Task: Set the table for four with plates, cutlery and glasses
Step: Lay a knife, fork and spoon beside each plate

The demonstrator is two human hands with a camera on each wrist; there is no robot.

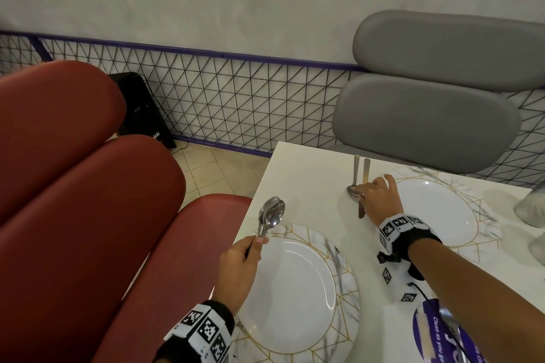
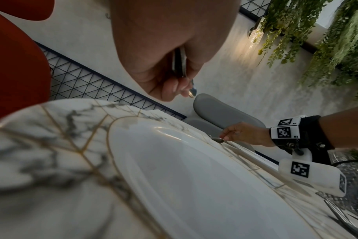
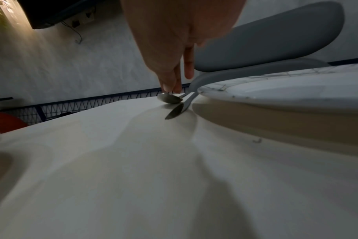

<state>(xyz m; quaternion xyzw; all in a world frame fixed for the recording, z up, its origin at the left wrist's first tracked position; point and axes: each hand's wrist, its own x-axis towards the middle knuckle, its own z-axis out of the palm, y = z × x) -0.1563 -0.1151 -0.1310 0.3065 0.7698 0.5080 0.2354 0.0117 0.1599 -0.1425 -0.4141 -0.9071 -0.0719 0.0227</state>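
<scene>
My left hand [image 1: 256,242] grips the handles of a stack of spoons [image 1: 272,213], bowls up, above the rim of the near marble-rimmed plate [image 1: 290,293]. In the left wrist view that left hand [image 2: 174,88] is curled round the spoon handles [image 2: 180,63]. My right hand [image 1: 372,187] reaches to the left of the far plate [image 1: 435,211]. Its straight fingertips [image 3: 171,88] touch the bowl of a spoon [image 3: 170,98] lying on the table beside a knife [image 3: 177,111]. Both pieces lie side by side, handles pointing away.
The white table [image 1: 309,174] ends at its left edge beside a red bench [image 1: 73,186]. A grey chair [image 1: 427,121] stands behind the far plate. Glasses [image 1: 530,206] stand at the right edge. A purple packet [image 1: 436,330] lies under my right forearm.
</scene>
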